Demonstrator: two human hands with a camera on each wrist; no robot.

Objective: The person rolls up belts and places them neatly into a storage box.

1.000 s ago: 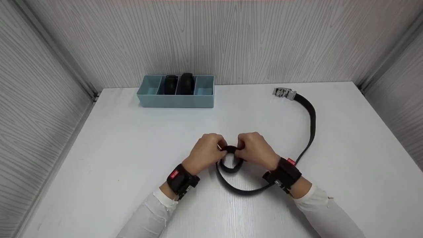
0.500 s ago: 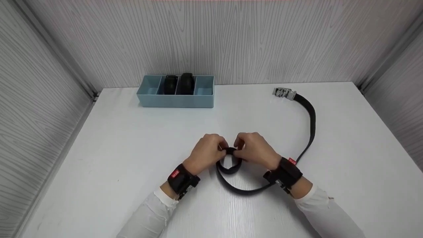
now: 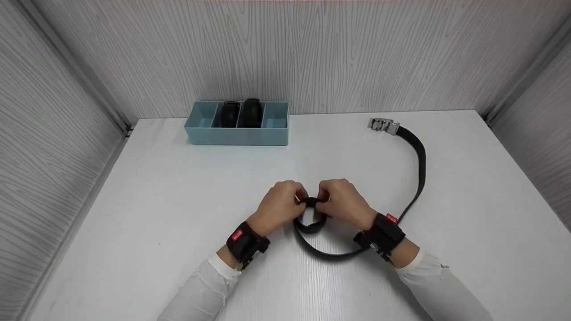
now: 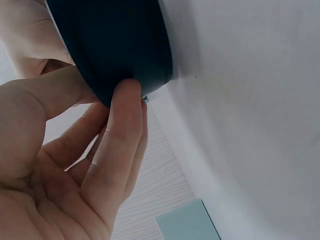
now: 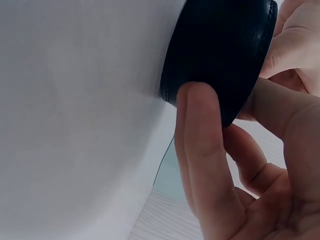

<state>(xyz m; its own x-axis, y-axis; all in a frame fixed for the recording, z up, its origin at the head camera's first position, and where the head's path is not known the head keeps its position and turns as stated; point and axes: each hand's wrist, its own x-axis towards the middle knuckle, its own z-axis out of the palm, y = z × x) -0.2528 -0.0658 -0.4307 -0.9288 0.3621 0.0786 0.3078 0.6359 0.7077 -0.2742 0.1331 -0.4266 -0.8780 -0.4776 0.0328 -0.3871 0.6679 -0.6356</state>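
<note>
A black belt [image 3: 328, 255] lies on its edge on the white table, its near end wound into a small coil. From the coil the strap sweeps round under the right wrist and up to a silver buckle [image 3: 383, 125] at the back right. My left hand [image 3: 279, 205] pinches the coil's far left side between thumb and fingers. My right hand [image 3: 345, 203] pinches the far right side in the same way. Both wrist views show the belt strap [image 4: 120, 40] close up, thumb inside the coil and fingertips [image 5: 200, 100] on its outer face.
At the back left stands a blue divided box [image 3: 238, 137]. Two black rolled belts, one roll [image 3: 230, 114] beside another roll [image 3: 252, 113], sit in its middle compartments. Wood-grain panels [image 3: 285, 53] wall the table at the back and both sides.
Both hands stay at the coil with only slight finger shifts. The coil moves a little under them, and the right wrist shifts slightly left. Buckle and box stay put.
</note>
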